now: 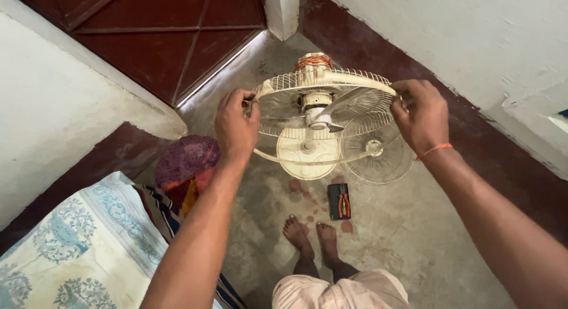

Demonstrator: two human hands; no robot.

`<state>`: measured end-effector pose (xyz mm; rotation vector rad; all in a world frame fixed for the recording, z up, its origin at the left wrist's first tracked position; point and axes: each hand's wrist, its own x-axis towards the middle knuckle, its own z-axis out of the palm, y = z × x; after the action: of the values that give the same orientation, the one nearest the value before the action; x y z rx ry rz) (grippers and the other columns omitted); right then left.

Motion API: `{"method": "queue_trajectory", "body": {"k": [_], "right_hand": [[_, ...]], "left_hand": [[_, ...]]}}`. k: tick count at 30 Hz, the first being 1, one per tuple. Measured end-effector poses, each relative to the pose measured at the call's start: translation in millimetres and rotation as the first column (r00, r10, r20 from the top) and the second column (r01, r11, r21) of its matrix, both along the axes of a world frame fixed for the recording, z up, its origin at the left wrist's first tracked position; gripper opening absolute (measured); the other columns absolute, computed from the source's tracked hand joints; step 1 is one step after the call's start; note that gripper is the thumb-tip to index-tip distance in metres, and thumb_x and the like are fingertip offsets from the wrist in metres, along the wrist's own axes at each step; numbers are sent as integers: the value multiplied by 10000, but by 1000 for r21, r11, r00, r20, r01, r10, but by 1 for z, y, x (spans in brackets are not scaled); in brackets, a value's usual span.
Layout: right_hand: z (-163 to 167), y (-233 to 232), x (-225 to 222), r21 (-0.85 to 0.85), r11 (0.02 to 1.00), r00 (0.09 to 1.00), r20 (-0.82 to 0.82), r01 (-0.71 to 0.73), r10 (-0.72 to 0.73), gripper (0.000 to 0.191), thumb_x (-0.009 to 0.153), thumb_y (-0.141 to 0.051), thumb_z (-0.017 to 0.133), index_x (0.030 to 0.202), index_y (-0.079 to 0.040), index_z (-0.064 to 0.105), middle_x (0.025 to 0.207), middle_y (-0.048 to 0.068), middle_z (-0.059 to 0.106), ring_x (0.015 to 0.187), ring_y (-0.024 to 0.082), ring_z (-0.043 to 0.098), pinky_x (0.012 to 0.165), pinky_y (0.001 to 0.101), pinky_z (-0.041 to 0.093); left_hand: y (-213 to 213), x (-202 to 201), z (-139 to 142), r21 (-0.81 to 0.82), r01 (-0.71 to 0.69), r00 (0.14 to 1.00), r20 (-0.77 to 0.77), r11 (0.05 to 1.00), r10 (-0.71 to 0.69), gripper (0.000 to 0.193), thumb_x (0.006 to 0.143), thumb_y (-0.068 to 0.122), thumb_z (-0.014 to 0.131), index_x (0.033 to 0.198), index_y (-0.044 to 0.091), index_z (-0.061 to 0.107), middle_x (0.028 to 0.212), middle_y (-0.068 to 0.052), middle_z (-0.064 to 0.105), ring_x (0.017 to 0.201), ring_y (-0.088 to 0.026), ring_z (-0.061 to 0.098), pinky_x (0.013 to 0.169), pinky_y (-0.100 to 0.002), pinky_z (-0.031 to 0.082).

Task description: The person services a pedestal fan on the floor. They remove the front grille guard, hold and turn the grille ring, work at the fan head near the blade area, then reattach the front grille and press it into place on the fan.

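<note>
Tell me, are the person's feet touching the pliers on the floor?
Apart. The head view shows bare floor between the feet and the red-handled pliers.

The fan [322, 116] is held above the floor [414, 238]; pliers [339, 201] are seen beneath it, bedding [83, 244] at near left.

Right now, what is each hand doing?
Left hand: closed on the fan guard's left rim.
Right hand: closed on its right rim.
</note>
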<state>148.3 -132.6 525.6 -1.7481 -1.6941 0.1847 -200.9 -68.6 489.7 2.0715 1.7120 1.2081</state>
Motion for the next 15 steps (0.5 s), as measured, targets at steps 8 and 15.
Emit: {"method": "queue_trajectory", "body": {"k": [8,15], "right_hand": [[-9,-18,-6,135,988,985,160,-81,60,223,908,5,668,1120,-56,698,1018,121,662,962,348,577,834,457,488],[-12,-30,-15,99,990,982,173,-96,78,204,901,13,638,1062,-74,729,875,112,644,852,339,587,765,489,451]], "left_hand": [[-26,26,13,4,122,992,-27,992,-122,170,876,41,664,1038,63,708,992,-93,723,954,-283,652,853,-410,501],[-34,55,5,-10,304,943,145,953,-300,245,879,42,585,1105,48,679,1002,-134,709,953,-332,640,857,-442,498]]}}
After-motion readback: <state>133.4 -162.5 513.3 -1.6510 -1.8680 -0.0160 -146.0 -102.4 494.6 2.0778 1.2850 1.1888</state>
